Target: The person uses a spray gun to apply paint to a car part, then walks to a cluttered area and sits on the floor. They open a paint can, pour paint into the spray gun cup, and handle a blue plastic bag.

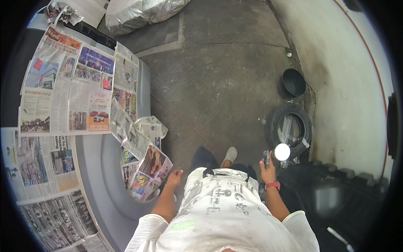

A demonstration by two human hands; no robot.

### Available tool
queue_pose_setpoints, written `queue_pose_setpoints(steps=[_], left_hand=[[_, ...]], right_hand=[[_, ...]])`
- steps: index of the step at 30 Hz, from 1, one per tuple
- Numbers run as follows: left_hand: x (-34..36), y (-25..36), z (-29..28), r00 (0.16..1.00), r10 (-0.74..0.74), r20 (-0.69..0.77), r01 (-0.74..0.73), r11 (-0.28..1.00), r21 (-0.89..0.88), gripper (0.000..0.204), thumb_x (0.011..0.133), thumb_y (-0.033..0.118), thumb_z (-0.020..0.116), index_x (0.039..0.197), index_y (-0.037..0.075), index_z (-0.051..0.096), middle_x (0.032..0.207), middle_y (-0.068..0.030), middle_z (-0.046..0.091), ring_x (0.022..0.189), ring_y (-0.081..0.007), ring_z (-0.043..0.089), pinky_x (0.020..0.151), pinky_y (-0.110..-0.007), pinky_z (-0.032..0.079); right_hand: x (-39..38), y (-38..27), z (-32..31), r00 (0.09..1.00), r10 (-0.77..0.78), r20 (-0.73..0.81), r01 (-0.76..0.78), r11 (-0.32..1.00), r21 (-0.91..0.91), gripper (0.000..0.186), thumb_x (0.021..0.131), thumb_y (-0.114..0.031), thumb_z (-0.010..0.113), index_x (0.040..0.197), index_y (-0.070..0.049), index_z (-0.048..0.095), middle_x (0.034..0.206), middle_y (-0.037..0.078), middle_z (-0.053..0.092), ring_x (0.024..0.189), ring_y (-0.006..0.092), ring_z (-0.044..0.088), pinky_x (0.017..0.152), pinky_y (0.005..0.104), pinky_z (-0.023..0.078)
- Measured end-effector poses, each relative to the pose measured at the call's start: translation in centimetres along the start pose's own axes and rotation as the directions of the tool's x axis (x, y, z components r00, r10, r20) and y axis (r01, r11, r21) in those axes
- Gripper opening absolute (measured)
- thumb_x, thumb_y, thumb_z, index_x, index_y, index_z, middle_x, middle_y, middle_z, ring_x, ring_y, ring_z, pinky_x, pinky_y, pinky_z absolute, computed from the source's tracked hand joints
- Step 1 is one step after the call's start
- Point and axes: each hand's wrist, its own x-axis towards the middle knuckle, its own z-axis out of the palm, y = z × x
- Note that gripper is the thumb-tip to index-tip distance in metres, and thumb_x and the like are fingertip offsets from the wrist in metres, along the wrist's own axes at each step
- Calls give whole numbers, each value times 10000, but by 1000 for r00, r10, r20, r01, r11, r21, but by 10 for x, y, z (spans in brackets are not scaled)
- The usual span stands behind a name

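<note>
While the right hand is kept out at the person's side, what looks like a metal spray gun is gripped there, fingers wrapped about its body, and a cup with a round white top is carried just beyond the fingers, to their right. Over at the left hand, the fingers are loosely bent and nothing is seen in them; whether the loose newspaper just left of them is being touched cannot be told. Stiff and hard the tool can be judged, with some weight likely felt on the cup side, so a sideways pull is to be expected at the wrist. Firm hold is best taken low on the handle, with the cup kept level, since any liquid inside could be spilled; how full it is cannot be seen. A slick metal surface may be met by the fingers. Ahead of the right hand, a tyre is seen lying near the wall.
</note>
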Motion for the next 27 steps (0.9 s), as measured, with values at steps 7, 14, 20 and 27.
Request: queue_pose_setpoints(steps=[7,14,20,27], left_hand=[[106,162,-38,995,98,-21,-100,993,-70,529,1023,432,568,1388,51,604,1365,-186,648,1288,-332,603,1088,-422,448],[225,278,-83,983,-95,159,82,993,88,554,1023,458,555,1418,72,587,1420,-170,613,1325,-336,573,1121,-455,424],[305,460,-202,1000,12,-7,-12,998,-59,540,1031,461,535,1418,86,584,1397,-184,623,1325,-329,572,1124,-451,422],[427,615,-271,989,73,-127,-93,983,-160,532,1020,460,565,1398,87,597,1360,-159,654,1287,-327,605,1093,-433,454]], right_hand=[[186,-93,-11,985,147,92,-169,935,311,605,1047,-311,586,1572,-122,353,1092,117,703,968,168,689,497,268,510],[335,-153,13,959,283,-32,-254,900,355,617,1050,-291,584,1587,-129,326,1046,116,701,872,149,687,426,252,470],[451,-207,20,923,374,-91,-329,888,321,682,1050,-284,563,1643,-213,233,1050,99,694,865,136,667,461,258,482],[612,-247,39,899,437,-41,-388,834,392,633,1056,-277,570,1604,-98,308,1011,93,683,851,143,656,530,277,511]])
